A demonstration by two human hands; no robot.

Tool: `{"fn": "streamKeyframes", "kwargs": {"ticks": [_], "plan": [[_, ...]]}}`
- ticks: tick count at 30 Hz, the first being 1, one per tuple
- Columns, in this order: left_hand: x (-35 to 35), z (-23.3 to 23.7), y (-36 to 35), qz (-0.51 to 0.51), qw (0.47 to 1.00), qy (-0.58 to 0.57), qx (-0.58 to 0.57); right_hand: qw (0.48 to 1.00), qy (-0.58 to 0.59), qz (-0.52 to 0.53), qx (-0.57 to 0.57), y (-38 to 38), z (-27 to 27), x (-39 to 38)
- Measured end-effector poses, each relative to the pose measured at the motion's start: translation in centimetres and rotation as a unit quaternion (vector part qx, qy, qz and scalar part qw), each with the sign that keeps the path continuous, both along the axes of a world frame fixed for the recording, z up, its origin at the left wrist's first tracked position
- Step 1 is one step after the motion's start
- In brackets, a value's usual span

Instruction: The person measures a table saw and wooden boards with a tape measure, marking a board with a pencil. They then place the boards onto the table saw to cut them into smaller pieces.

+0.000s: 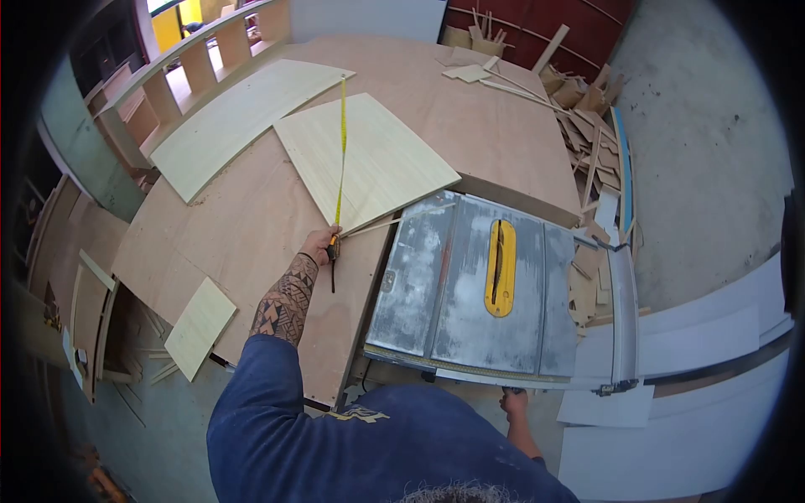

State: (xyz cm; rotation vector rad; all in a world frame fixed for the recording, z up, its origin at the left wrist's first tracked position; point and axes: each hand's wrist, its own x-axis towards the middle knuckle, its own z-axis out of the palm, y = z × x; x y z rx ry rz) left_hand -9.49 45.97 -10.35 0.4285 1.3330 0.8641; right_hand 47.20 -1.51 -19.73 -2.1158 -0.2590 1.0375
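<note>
My left hand (317, 246) is closed around a tape measure (333, 248) at the near corner of a pale wooden board (386, 159). Its yellow blade (343, 138) runs out across the board to the edge of a second, longer board (235, 117). A black strap hangs below the case. Down at the front edge of the table saw (470, 335), my right hand (513, 404) is wrapped around a dark knob (510, 391), mostly covered by the fingers. A yellow insert (500, 289) with a slot is set in the saw's metal top.
A large plywood worktop (470, 101) surrounds the saw's left and far sides. A thin strip (369, 228) reaches onto the saw. A small board (201, 327) overhangs the left edge. Offcuts (591, 151) are heaped at right; white panels (671, 453) lie on the floor.
</note>
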Motion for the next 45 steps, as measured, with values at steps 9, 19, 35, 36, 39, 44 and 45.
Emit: {"fn": "streamKeyframes", "kwargs": {"ticks": [9,19,35,36,39,44,45], "plan": [[-4.9,1.2,0.9,-0.024,0.999,0.022,0.023,0.998,-0.069,-0.004,0.01,-0.4,-0.1,-0.8],[4.8,6.9,-6.3,-0.182,0.848,0.438,0.238,0.992,-0.108,-0.02,-0.067,-0.7,0.4,-3.5],[18.5,4.9,-28.1,-0.45,0.773,0.354,0.272,0.94,0.237,0.158,0.191,11.5,12.9,-8.0],[18.6,5.6,-28.3,-0.454,0.763,0.358,0.29,0.934,0.261,0.126,0.209,12.3,12.0,-7.8],[18.3,6.2,-28.3,-0.446,0.747,0.378,0.317,0.921,0.306,0.083,0.227,13.0,10.7,-7.4],[17.4,7.8,-28.7,-0.452,0.725,0.425,0.299,0.909,0.35,0.045,0.224,13.2,11.0,-7.7],[17.3,7.9,-28.7,-0.454,0.725,0.42,0.303,0.918,0.316,0.054,0.234,13.3,10.4,-7.9]]}}
